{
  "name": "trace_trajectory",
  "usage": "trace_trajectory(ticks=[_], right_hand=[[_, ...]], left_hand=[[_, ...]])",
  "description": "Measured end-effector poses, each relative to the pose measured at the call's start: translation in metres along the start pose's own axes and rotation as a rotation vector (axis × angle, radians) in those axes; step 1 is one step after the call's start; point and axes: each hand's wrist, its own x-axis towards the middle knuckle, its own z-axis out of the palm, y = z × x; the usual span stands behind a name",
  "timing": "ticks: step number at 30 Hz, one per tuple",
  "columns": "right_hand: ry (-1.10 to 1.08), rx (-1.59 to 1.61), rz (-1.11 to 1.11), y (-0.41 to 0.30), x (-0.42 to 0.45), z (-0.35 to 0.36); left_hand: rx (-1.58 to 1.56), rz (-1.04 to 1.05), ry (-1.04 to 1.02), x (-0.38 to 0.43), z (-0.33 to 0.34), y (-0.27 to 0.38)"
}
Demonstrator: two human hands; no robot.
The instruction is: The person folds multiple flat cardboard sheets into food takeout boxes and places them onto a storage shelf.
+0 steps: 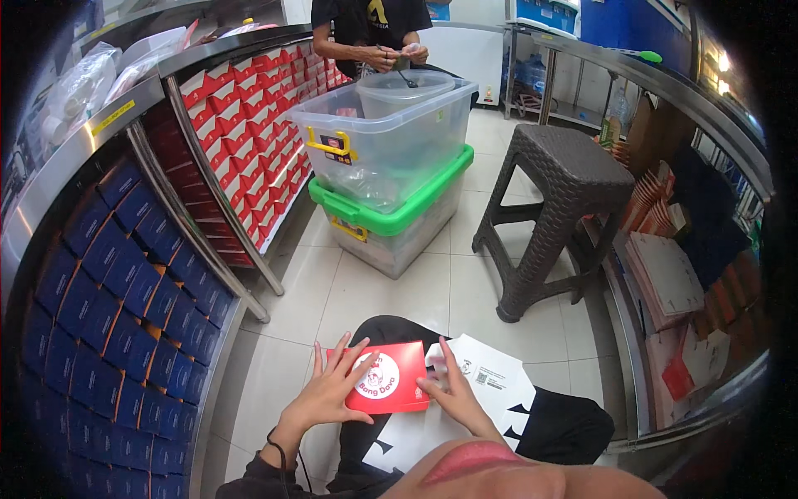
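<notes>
A red paperboard box panel [405,368] with a round white printed logo faces up above my lap. Across its left part my left hand [333,380] lies with fingers spread, the thumb near the lower edge. My right hand [452,390] is at its right edge, thumb on the red face and index finger raised; a white flap shows beside the fingers. Under that hand, flat white die-cut cardboard [499,380] with print and black-looking notches rests on my dark-trousered legs. Part of my own face covers the bottom of the view.
Ahead stand stacked plastic bins [386,137] with a green lid [399,218]; behind them a person [374,37] holds small items. A dark woven-pattern stool [561,162] is at right. Red-and-white boxes [249,125] and blue boxes [124,280] fill the left shelves; flat cardboard [667,274] lies on the right shelf.
</notes>
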Motion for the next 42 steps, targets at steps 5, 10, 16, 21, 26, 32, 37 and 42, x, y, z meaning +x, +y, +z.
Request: trace_trajectory(ticks=[5, 10, 16, 21, 26, 32, 37, 42], right_hand=[[0.095, -0.863, -0.488, -0.05, 0.007, 0.0], [-0.219, -1.195, -0.381, -0.055, 0.023, 0.027], [-0.167, -1.248, -0.439, -0.04, 0.025, 0.036], [-0.122, -1.21, -0.502, -0.031, 0.027, 0.037], [-0.095, -1.234, -0.529, -0.03, 0.028, 0.038], [-0.072, -1.374, -0.572, -0.021, 0.024, 0.042], [-0.062, -1.413, -0.581, -0.022, 0.022, 0.044], [-0.044, -1.374, -0.607, -0.017, 0.026, 0.044]], left_hand=[[-0.014, -0.008, -0.009, 0.009, 0.006, 0.01], [0.087, 0.029, 0.011, 0.01, 0.019, 0.006], [0.011, 0.057, 0.051, 0.007, 0.032, -0.006], [0.078, 0.089, 0.05, 0.012, 0.032, -0.012], [0.122, 0.081, 0.09, 0.012, 0.028, -0.008], [0.253, 0.108, 0.073, 0.01, 0.039, -0.012], [0.257, 0.137, 0.121, 0.009, 0.04, -0.012], [0.27, 0.129, 0.107, 0.01, 0.041, -0.013]])
